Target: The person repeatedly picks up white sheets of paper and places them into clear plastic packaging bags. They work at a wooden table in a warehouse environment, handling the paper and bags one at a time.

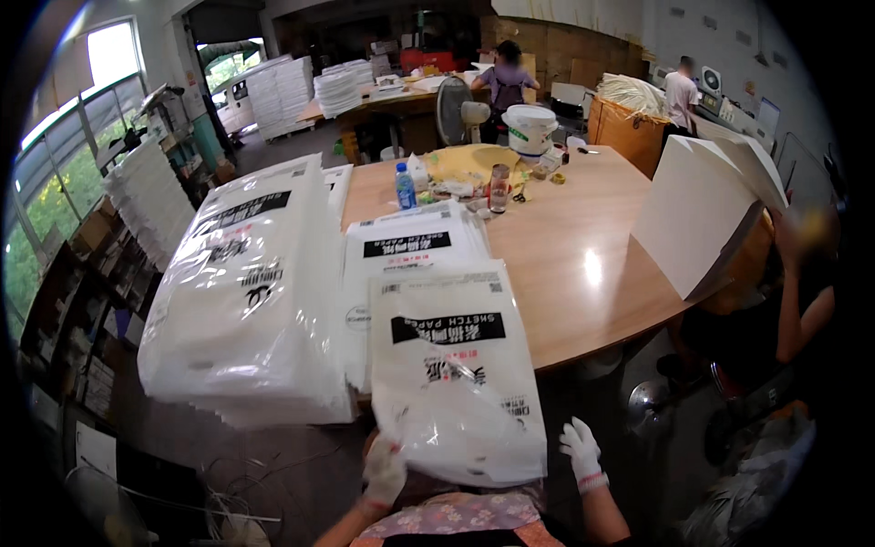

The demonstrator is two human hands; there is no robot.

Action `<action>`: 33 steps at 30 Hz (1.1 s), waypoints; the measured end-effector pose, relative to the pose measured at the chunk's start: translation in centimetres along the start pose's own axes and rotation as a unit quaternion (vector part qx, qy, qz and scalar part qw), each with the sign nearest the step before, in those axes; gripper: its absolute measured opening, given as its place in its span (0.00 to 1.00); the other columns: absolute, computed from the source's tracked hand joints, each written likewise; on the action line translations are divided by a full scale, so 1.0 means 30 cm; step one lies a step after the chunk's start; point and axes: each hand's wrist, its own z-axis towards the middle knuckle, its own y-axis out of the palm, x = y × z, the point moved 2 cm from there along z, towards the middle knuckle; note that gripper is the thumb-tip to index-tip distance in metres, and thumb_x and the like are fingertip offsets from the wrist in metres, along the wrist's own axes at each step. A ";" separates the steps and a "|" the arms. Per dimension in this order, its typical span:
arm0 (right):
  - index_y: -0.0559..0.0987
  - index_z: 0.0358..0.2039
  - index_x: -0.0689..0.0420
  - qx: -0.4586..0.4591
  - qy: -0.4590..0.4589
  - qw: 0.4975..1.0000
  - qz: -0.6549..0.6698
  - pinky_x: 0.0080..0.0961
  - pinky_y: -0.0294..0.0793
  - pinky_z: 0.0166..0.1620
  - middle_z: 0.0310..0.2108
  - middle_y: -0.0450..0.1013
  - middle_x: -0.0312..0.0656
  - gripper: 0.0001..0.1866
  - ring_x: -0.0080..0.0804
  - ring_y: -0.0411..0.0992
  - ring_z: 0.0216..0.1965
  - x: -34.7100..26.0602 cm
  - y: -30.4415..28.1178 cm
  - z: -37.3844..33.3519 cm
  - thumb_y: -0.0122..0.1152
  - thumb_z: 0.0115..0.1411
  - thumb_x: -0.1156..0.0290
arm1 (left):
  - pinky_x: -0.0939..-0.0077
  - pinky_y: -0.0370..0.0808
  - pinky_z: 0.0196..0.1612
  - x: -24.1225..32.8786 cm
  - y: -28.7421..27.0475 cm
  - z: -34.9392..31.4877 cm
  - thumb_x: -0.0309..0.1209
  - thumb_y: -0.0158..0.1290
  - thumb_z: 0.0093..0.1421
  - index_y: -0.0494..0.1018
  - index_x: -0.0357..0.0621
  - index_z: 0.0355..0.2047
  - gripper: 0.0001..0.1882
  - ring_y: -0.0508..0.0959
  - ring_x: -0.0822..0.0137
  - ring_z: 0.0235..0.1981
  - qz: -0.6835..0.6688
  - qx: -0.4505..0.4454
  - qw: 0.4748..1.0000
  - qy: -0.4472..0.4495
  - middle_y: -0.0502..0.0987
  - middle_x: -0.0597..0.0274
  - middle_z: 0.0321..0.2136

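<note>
A clear plastic packet of white paper (456, 383) with a black printed band lies in front of me, its near end reaching past the table edge toward my lap. My left hand (385, 472), in a white knit glove, is closed at the packet's near left corner; its fingertips are slightly blurred. Off the packet's near right corner is my right hand (581, 449), gloved too, fingers spread and holding nothing. Beneath the packet's far end sit more such packets (401, 239). To the left rises a tall stack of larger filled packets (241, 301).
On the wooden table (583, 228) are a blue-capped bottle (405, 187), a clear cup (499, 189), scissors (520, 195) and a white bucket (530, 130). At right, a person (802, 292) handles large white sheets (697, 214). A fan (453, 111) and two people stand farther back.
</note>
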 end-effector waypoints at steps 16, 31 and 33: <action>0.72 0.45 0.62 -0.374 -0.287 0.837 0.278 0.20 0.73 0.32 0.41 0.70 0.42 0.15 0.21 0.70 0.36 -1.313 0.743 0.346 0.51 0.64 0.64 | 0.66 0.68 0.49 0.118 -1.106 0.885 0.35 0.40 0.65 0.65 0.36 0.40 0.14 0.70 0.61 0.43 -0.079 0.452 0.868 0.189 0.70 0.55 0.41; 0.66 0.51 0.64 0.043 -0.262 0.947 -0.180 0.39 0.66 0.51 0.42 0.68 0.56 0.31 0.50 0.68 0.46 -0.614 0.239 0.395 0.65 0.48 0.70 | 0.73 0.70 0.29 -0.861 -0.611 -0.277 0.32 0.38 0.61 0.66 0.41 0.38 0.10 0.69 0.72 0.26 -0.053 0.385 0.827 -0.407 0.67 0.64 0.26; 0.60 0.57 0.61 0.145 -0.135 0.854 -0.481 0.50 0.53 0.59 0.53 0.60 0.55 0.42 0.53 0.57 0.57 -0.418 -0.014 0.413 0.69 0.44 0.62 | 0.74 0.70 0.24 -0.887 -0.479 -0.398 0.29 0.38 0.61 0.65 0.41 0.36 0.08 0.70 0.72 0.22 -0.102 0.301 0.789 -0.526 0.68 0.64 0.24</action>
